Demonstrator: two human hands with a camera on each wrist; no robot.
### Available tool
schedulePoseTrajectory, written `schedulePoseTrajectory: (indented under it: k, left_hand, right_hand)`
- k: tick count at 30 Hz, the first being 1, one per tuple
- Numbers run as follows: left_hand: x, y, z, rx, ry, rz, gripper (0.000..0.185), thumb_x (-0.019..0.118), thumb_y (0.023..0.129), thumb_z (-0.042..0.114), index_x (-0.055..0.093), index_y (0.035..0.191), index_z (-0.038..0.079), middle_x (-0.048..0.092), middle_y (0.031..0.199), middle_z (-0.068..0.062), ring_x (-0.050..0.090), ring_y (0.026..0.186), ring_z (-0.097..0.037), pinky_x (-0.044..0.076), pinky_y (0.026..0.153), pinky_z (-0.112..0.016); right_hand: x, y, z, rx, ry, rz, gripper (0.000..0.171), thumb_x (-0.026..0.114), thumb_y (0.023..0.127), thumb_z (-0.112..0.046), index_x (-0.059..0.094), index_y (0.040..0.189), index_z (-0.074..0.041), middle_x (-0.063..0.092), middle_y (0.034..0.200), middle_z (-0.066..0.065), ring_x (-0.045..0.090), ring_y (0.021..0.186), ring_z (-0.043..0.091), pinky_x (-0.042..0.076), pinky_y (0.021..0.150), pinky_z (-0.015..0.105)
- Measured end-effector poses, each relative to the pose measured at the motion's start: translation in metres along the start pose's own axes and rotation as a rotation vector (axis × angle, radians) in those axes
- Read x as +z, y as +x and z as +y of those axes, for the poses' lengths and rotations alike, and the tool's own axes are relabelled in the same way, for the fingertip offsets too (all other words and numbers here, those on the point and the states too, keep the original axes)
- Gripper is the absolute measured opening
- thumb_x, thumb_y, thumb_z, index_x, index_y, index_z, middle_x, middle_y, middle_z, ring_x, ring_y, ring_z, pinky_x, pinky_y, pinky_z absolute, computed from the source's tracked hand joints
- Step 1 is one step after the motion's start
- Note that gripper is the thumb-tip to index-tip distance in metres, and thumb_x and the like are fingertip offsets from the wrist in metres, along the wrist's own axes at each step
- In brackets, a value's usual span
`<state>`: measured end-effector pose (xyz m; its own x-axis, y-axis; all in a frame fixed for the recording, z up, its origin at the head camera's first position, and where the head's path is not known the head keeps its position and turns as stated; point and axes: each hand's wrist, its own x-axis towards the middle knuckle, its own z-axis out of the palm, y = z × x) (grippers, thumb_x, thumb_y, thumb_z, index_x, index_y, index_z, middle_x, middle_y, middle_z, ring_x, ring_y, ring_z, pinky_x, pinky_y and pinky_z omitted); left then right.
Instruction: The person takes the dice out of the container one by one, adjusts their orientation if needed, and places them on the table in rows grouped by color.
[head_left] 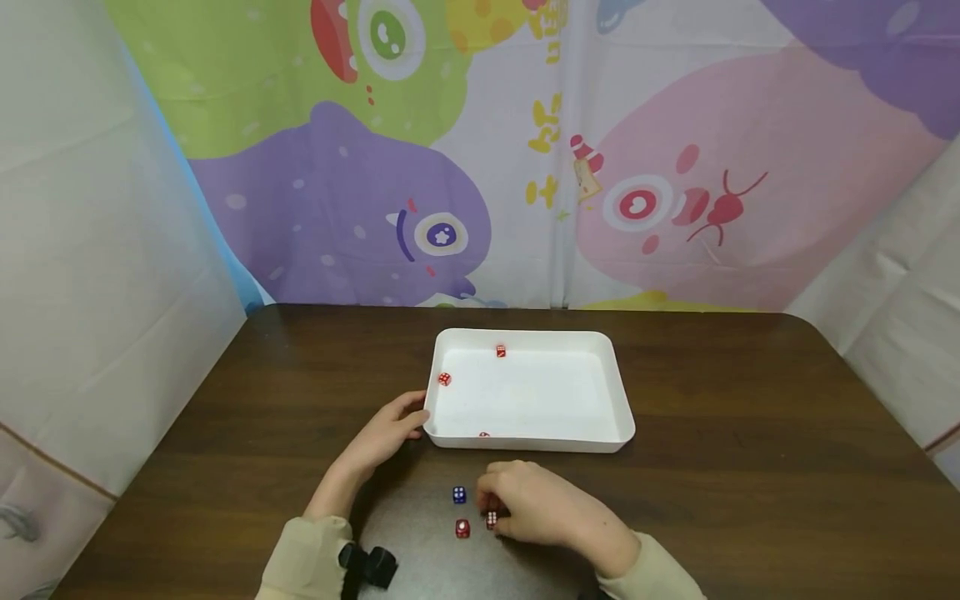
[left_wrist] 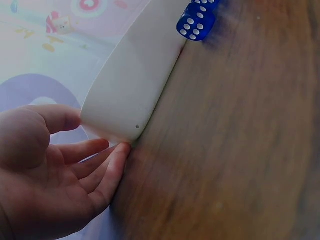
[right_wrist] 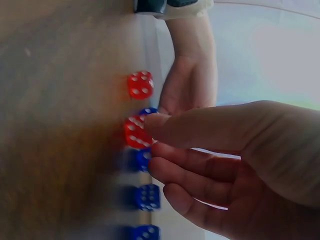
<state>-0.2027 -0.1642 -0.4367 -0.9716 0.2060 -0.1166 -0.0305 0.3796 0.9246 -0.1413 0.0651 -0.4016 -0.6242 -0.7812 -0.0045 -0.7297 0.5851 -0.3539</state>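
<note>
— Where is the red die [head_left: 491,520] that the right hand [head_left: 536,504] has?
— On the dark wooden table [head_left: 750,500], in front of the white tray [head_left: 618,408], on the near side of it. The thumb and forefinger pinch it; the right wrist view shows the fingertips [right_wrist: 155,122] closed on it.

— What lies next to it?
— A second red die [head_left: 462,528] just beside it, further from the tray, and a blue die [head_left: 459,495] between that pair and the tray's near wall. The right wrist view shows more blue dice in a row under the hand.

— And the left hand [head_left: 386,433]?
— It rests at the tray's near left corner, fingers loosely straight, thumb on the rim, fingertips [left_wrist: 120,152] touching the wall.

— Anything inside the tray?
— Three red dice: one by the far wall [head_left: 500,351], one by the left wall [head_left: 444,379], one against the near wall [head_left: 484,434].
</note>
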Motion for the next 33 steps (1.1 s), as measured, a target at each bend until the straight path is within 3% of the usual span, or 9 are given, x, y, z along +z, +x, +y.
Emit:
schedulePoseTrajectory:
  k: [9,14,19,24,33]
  left_hand:
    - [0.000,-0.001,0.000,-0.012,0.007,0.007,0.043,0.046,0.093,0.013,0.040,0.132,-0.003,0.048,0.127,-0.022,0.053,0.103,-0.028,0.047,0.084,-0.037]
    - [0.001,-0.002,0.000,0.002,0.008,-0.004,0.044,0.046,0.093,0.014,0.039,0.133,-0.005,0.047,0.128,-0.024,0.053,0.103,-0.028,0.048,0.084,-0.036]
    - [0.000,-0.002,0.002,-0.002,0.004,0.005,0.044,0.046,0.093,0.014,0.039,0.133,-0.004,0.047,0.128,-0.024,0.053,0.103,-0.028,0.048,0.083,-0.036]
    - [0.000,0.000,0.001,0.000,0.004,0.008,0.043,0.046,0.093,0.014,0.040,0.132,-0.004,0.047,0.128,-0.023,0.053,0.104,-0.028,0.048,0.084,-0.036]
    - [0.001,0.002,-0.002,-0.001,-0.004,0.006,0.043,0.046,0.093,0.014,0.040,0.132,-0.003,0.048,0.127,-0.023,0.052,0.104,-0.028,0.048,0.084,-0.036]
  right_hand:
    - [-0.010,0.000,0.013,0.061,-0.001,0.164,0.007,0.066,0.077,-0.008,0.062,0.081,-0.013,0.055,0.076,-0.007,0.048,0.068,0.003,0.044,0.062,0.019]
    - [-0.015,0.009,0.021,0.093,-0.048,0.275,0.004,0.064,0.079,-0.010,0.063,0.082,-0.013,0.054,0.075,-0.008,0.048,0.066,0.005,0.044,0.061,0.021]
    - [-0.018,0.019,0.028,0.117,-0.083,0.332,0.008,0.058,0.082,-0.008,0.065,0.085,-0.011,0.056,0.076,-0.006,0.049,0.066,0.006,0.045,0.061,0.022]
    - [-0.016,0.027,0.032,0.149,-0.083,0.313,0.019,0.050,0.082,-0.004,0.066,0.090,-0.010,0.058,0.083,-0.002,0.055,0.075,0.011,0.048,0.068,0.028]
    - [-0.006,0.038,0.029,0.198,-0.069,0.125,0.032,0.040,0.091,-0.015,0.062,0.113,-0.011,0.058,0.112,0.003,0.057,0.101,0.018,0.045,0.088,0.037]
